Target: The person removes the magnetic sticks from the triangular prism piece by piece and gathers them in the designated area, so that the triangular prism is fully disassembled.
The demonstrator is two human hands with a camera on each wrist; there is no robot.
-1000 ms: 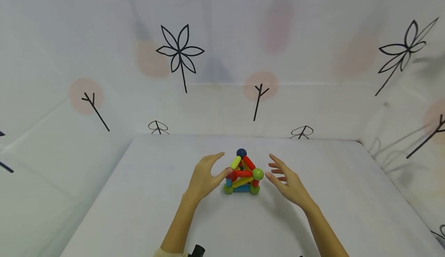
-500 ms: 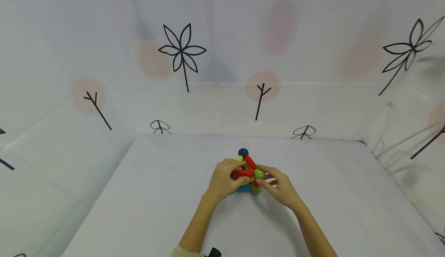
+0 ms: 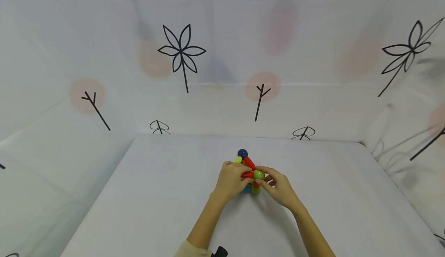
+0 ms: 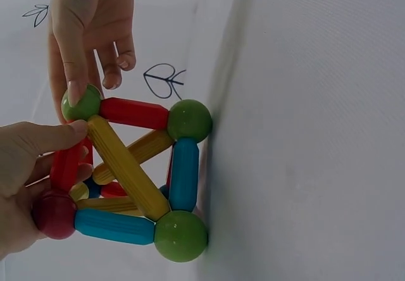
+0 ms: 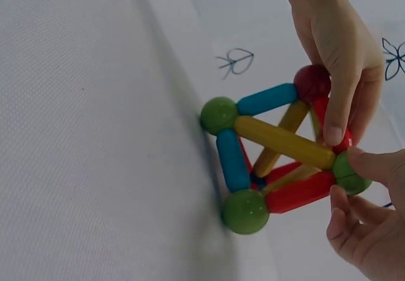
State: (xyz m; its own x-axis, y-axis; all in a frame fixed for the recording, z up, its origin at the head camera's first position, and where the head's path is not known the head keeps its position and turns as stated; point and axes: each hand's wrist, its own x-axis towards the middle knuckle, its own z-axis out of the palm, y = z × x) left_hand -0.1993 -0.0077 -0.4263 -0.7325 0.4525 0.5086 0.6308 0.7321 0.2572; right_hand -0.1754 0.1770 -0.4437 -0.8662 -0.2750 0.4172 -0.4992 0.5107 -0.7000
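A toy frame of coloured rods and balls stands on the table, with a dark blue ball (image 3: 242,154) at its peak. My left hand (image 3: 229,181) pinches the red rod (image 4: 65,166) along the near upper edge, thumb on one side and fingers on the other. At the right end of that rod, my right hand (image 3: 282,190) holds a green ball (image 5: 350,173) between thumb and fingers. A yellow rod (image 4: 130,170) runs diagonally across the near face. Below are blue rods (image 5: 233,159) and green balls (image 4: 181,237). The left hand hides much of the frame in the head view.
A white cloth-covered table (image 3: 156,195) spreads around the frame. Behind it and at both sides hang pale cloth walls (image 3: 222,110) with black plant drawings and pink spots. A black device (image 3: 220,251) sits by the left sleeve (image 3: 192,249).
Both hands have come in from either side of the frame. The left has slid right along the red rod and grips it; the right has closed on the green ball.
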